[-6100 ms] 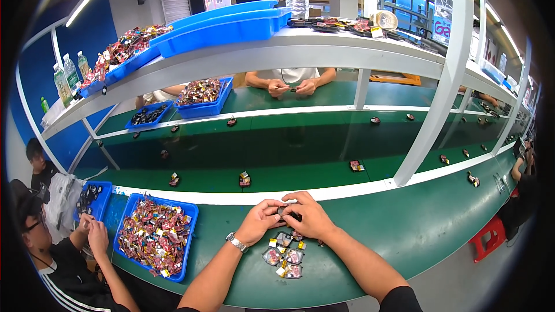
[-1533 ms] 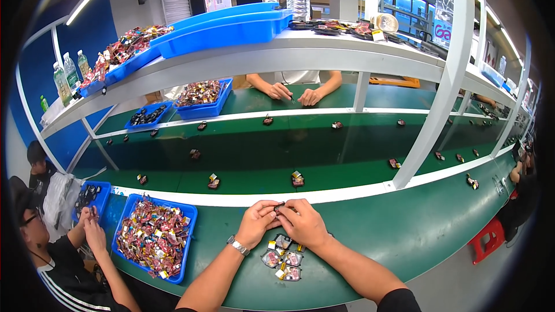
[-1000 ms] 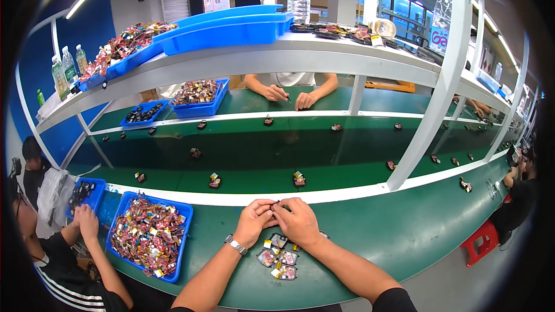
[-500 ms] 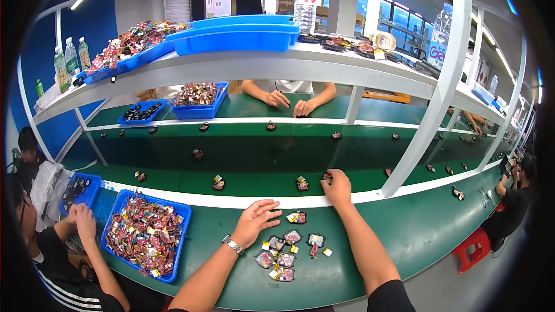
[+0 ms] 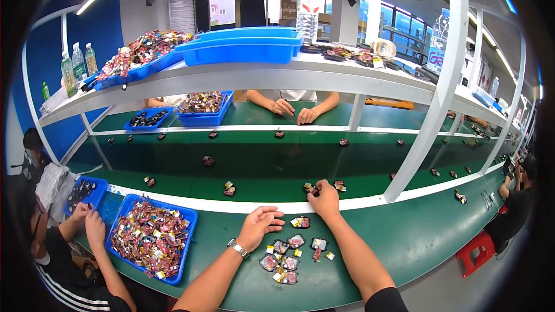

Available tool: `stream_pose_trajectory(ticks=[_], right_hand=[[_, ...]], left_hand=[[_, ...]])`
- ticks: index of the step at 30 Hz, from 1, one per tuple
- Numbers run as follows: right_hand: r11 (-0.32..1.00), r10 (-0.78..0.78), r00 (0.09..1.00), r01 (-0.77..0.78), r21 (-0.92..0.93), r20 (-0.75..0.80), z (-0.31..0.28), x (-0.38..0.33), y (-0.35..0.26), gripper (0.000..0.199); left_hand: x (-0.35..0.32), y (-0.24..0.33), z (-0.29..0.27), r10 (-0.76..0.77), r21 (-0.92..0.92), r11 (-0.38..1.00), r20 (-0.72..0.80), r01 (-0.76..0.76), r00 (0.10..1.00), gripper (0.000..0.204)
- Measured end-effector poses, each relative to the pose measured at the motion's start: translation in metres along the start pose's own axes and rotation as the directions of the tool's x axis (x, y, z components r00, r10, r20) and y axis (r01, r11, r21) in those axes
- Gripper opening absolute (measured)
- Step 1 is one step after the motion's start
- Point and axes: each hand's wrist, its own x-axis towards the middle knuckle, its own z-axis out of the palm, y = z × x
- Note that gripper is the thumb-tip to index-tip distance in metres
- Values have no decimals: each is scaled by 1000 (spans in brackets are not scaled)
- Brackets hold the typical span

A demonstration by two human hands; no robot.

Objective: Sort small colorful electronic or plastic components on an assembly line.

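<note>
My right hand point(image 5: 326, 201) reaches over the white rail to the green belt. Its thumb and fingers close round a small black-cased part point(image 5: 311, 188) with a red circuit board and a pale tag. Just right of those fingers a similar part point(image 5: 340, 186) lies on the belt. My left hand point(image 5: 260, 225), a metal watch on its wrist, hovers above the green bench with fingers apart and loosely bent, holding nothing. Close by, a part with a yellow-white tag point(image 5: 300, 222) lies on the bench. Several more cased parts point(image 5: 287, 263) sit in a loose cluster between my forearms.
A blue tray point(image 5: 189, 242) heaped with red circuit boards stands left, beside a co-worker's hands point(image 5: 87, 219). White uprights point(image 5: 428, 98) and a shelf point(image 5: 277, 78) rise over the belt. Across it, another person's hands point(image 5: 295, 111) work. A red stool point(image 5: 477, 252) stands right.
My right hand has let go of one part and shifted left to the neighbouring one. The parts on the belt have drifted right. My left hand stays nearly in place; the view has shifted slightly.
</note>
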Motion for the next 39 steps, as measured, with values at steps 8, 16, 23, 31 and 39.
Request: stream_pose_trajectory(ticks=[8, 16, 23, 31, 39], right_hand=[[805, -559, 720, 353, 476, 411, -63, -56, -67, 40], [840, -512, 793, 382, 386, 330, -51, -72, -78, 34], [894, -356, 926, 297, 335, 130, -24, -89, -83, 23], [854, -502, 864, 490, 173, 33, -24, -89, -84, 17], [843, -535, 844, 531, 86, 28, -15, -85, -75, 15]], left_hand=[[-6, 5, -11, -178, 14, 984, 136, 178, 975, 36], [-3, 5, -7, -192, -27, 980, 180, 200, 965, 36], [-5, 7, 3, -121, -11, 992, 48, 122, 991, 29], [-6, 4, 6, -112, 78, 991, -16, 113, 994, 25], [-5, 6, 12, -113, 102, 988, -29, 115, 993, 24]])
